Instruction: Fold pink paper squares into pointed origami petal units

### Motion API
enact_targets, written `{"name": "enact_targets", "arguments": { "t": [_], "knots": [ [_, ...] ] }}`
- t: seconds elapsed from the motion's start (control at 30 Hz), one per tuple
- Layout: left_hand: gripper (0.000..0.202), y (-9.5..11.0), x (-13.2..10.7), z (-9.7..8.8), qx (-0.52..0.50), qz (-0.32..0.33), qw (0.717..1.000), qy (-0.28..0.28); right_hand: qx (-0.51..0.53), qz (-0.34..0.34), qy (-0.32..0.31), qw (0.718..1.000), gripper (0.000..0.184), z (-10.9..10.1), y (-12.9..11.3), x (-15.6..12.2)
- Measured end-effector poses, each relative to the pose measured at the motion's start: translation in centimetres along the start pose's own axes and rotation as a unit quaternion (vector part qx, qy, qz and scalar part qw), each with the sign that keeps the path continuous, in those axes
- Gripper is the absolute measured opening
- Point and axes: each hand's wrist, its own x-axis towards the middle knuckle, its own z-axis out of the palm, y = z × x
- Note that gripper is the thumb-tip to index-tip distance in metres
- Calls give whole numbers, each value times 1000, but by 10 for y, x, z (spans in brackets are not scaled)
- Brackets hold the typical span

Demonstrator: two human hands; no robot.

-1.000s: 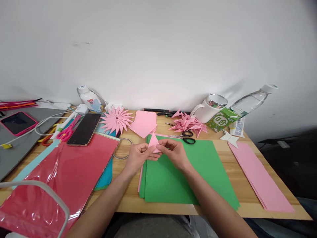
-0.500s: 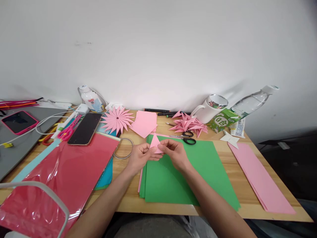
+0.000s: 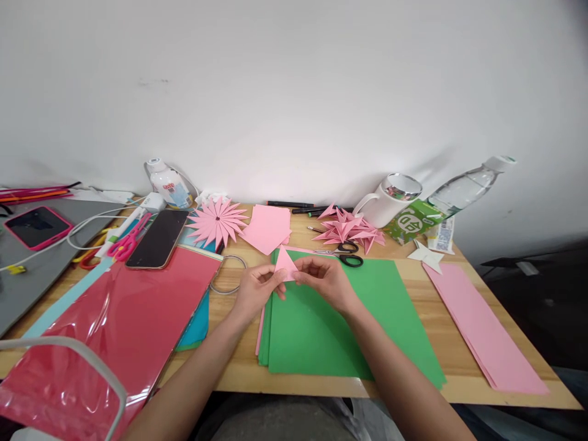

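Note:
Between my hands is a small folded pink paper triangle [image 3: 285,263], point upward, held above the top left part of a green paper stack [image 3: 340,324]. My left hand [image 3: 258,286] pinches its left lower side, thumb in front. At the right lower corner, my right hand [image 3: 325,278] grips it between thumb and curled fingers. Just beyond lie pink paper squares [image 3: 267,226], a pink folded-paper star wheel [image 3: 217,218] and a pile of folded pink pieces [image 3: 351,229]. Black-handled scissors [image 3: 348,254] rest at the back edge of the green stack.
Left are a red plastic-covered paper pack [image 3: 119,324], a black phone [image 3: 157,239], pink scissors [image 3: 128,239] and a metal ring [image 3: 228,275]. A white mug [image 3: 388,202], a tilted water bottle [image 3: 468,187] and long pink paper strips [image 3: 487,331] are on the right.
The pink triangle has shifted slightly left. My left hand's fingers have moved from beneath its lower edge toward the left, and my right hand's fingers have loosened a little.

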Motion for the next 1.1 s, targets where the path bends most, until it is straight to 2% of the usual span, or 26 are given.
{"name": "enact_targets", "arguments": {
  "t": [0.17,0.33,0.47,0.6,0.7,0.8,0.9,0.97,1.1],
  "knots": [
    [35,-1,2,-1,7,-41,999,-13,-37,-1,34,999,30,4,2,-3],
    [30,-6,2,-2,8,-48,999,-1,-84,-22,43,995,25,6,5,-6],
    [27,-7,2,-2,-28,-47,999,3,-50,-12,18,999,27,5,2,-5],
    [27,-4,1,0,-38,-29,999,11,-2,48,-25,999,29,2,-1,-2],
    [27,-3,1,0,-36,-19,999,7,23,85,-8,996,29,2,0,-1],
    [28,-4,1,-1,-30,-15,999,21,3,49,15,999,29,5,2,-2],
    [29,-2,1,-3,-25,-29,998,47,-27,-3,13,1000,28,8,4,-3],
    [30,-1,1,-3,-30,-42,997,49,-21,1,3,1000,29,8,5,-3],
    [34,1,2,-1,-52,-55,997,27,3,49,-2,999,31,6,3,-2]
  ]
}}
